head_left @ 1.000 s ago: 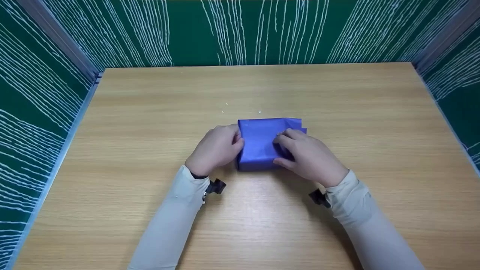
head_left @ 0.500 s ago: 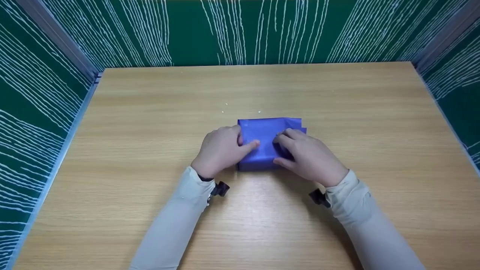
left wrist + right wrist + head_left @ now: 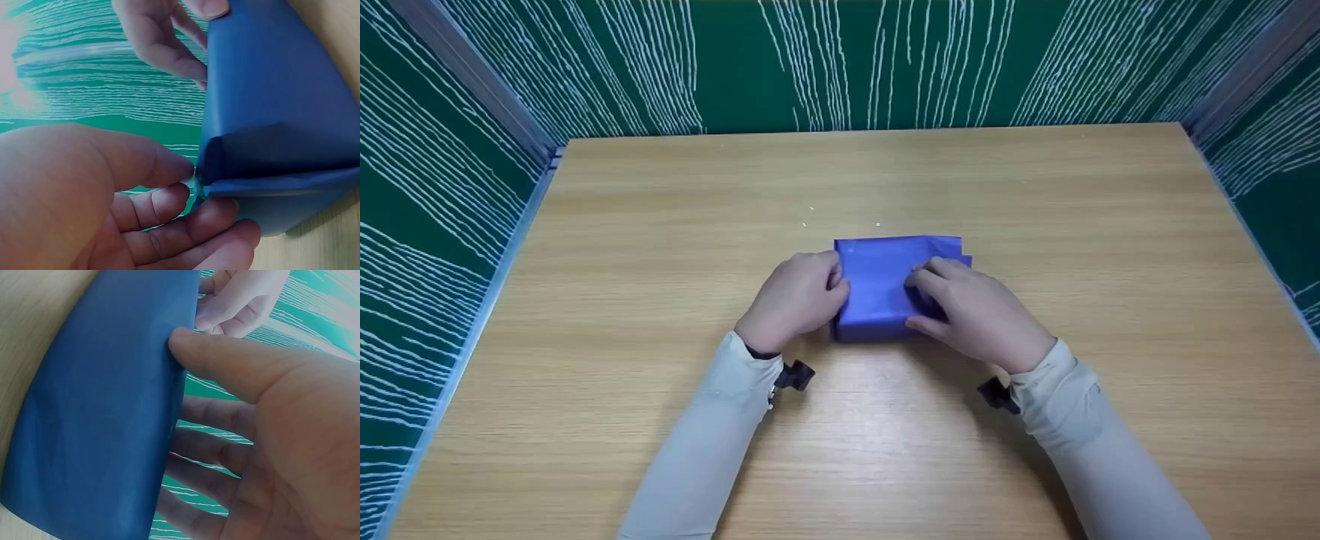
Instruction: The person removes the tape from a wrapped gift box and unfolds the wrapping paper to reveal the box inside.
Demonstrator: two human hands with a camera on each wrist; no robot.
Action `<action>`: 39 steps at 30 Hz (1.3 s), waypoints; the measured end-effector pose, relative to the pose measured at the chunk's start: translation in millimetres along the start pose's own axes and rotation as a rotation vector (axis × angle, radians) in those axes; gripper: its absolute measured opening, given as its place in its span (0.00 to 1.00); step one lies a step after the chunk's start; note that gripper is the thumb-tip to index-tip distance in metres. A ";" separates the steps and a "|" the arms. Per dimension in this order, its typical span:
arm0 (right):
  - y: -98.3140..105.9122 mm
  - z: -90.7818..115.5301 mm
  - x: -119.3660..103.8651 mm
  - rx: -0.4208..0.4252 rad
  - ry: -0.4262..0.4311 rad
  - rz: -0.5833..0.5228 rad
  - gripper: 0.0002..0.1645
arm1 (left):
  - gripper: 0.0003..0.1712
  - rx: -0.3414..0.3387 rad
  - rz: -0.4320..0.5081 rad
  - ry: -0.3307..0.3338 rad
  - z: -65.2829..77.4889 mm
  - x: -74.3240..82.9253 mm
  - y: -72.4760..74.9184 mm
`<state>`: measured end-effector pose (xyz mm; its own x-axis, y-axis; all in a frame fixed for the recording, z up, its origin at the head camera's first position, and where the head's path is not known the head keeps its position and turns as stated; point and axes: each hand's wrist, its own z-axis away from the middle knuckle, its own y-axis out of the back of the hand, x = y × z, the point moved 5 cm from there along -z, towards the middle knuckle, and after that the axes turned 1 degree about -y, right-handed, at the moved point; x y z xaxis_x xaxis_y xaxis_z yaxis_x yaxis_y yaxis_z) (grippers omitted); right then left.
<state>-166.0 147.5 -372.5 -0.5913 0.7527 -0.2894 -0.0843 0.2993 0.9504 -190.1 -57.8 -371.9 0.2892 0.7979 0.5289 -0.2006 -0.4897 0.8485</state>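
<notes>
A blue-purple paper-wrapped package [image 3: 874, 281] lies on the table, a folded flap sticking out at its far right corner. At its left end, my left hand [image 3: 795, 296] has thumb and forefinger close together on a small shiny clear strip [image 3: 198, 188] that looks like tape, at the upper edge. Its other fingertips touch the end's folded paper [image 3: 281, 197], where a dark gap shows below the top. My right hand [image 3: 979, 311] rests on the right part of the package, fingertips on top and thumb at the near edge, steadying it.
The package sits on a wood-grain table [image 3: 660, 202]. Several tiny white specks [image 3: 877, 224] lie behind it. Green panels with white lines [image 3: 735, 67] stand at the back and both sides. Each wrist carries a small black camera [image 3: 795, 375].
My left thumb stretched over the package's top half a second ago, then drew back to the left edge beside the forefinger. My right hand and the package have stayed in place.
</notes>
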 end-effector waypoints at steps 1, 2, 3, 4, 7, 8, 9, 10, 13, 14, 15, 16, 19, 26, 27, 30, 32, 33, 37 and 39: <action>0.0 -0.1 0.1 -0.002 -0.002 0.000 0.28 | 0.17 -0.001 0.015 0.001 -0.1 -0.7 0.6; 0.2 -0.3 0.1 -0.005 -0.004 0.000 0.28 | 0.17 -0.003 0.027 0.003 -0.2 -1.4 1.2; 0.2 -0.3 0.2 -0.008 -0.006 0.001 0.28 | 0.17 -0.005 0.036 0.005 -0.2 -2.0 1.8; 0.2 -0.5 0.5 -0.012 -0.008 0.002 0.28 | 0.17 -0.009 0.045 0.008 -0.4 -3.1 2.1; 0.6 -0.9 -0.1 -0.019 -0.012 0.000 0.28 | 0.17 -0.020 0.073 0.022 0.2 -5.2 4.3; 0.7 -1.1 -0.1 -0.019 -0.011 0.000 0.28 | 0.17 -0.025 0.080 0.027 0.5 -5.9 5.1; 0.8 -1.1 -0.4 -0.019 -0.011 -0.001 0.28 | 0.17 -0.030 0.086 0.031 0.8 -6.5 5.8; 0.9 -1.3 -0.7 -0.018 -0.011 -0.002 0.28 | 0.16 -0.034 0.092 0.034 1.0 -7.2 6.5; 0.7 -1.9 -0.9 -0.014 -0.007 -0.004 0.28 | 0.15 -0.042 0.095 0.047 2.0 -9.0 8.7; 0.5 -2.0 -0.8 -0.014 -0.008 -0.003 0.28 | 0.15 -0.043 0.094 0.050 2.2 -9.7 9.3; 0.4 -2.2 -1.0 -0.015 -0.009 -0.003 0.28 | 0.14 -0.042 0.091 0.052 2.5 -10.2 10.1; 0.2 -2.3 -0.9 -0.015 -0.009 -0.003 0.28 | 0.14 -0.039 0.085 0.055 2.8 -10.7 10.9; 0.0 -2.0 -1.0 -0.013 -0.010 -0.005 0.27 | 0.14 -0.028 0.051 0.062 3.9 -12.1 13.5; 0.9 -0.5 -2.4 -0.003 0.008 0.009 0.26 | 0.02 0.019 -0.024 0.087 7.0 -12.3 22.6; 1.0 -0.4 -2.0 -0.003 0.006 0.009 0.26 | 0.04 0.023 -0.028 0.088 7.1 -12.2 23.7; 1.3 0.0 -1.4 -0.003 0.001 0.006 0.26 | 0.08 0.015 -0.039 0.103 7.6 -13.1 25.6; 1.0 0.2 -0.6 -0.007 -0.003 0.006 0.26 | 0.09 0.001 -0.053 0.122 7.9 -15.1 26.0; 0.8 0.2 -0.3 -0.008 -0.005 0.006 0.26 | 0.09 -0.008 -0.060 0.136 8.1 -16.4 26.1; -0.2 -0.1 0.6 -0.018 -0.013 0.008 0.27 | 0.09 -0.035 -0.118 0.207 10.3 -23.3 27.6; -0.7 -0.4 0.8 -0.021 -0.016 0.009 0.27 | 0.08 -0.049 -0.157 0.240 11.7 -26.7 28.4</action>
<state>-166.7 147.7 -373.3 -0.5796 0.7645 -0.2823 -0.0961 0.2798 0.9552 -192.6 -97.1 -361.8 0.0916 0.9257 0.3669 -0.2175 -0.3410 0.9146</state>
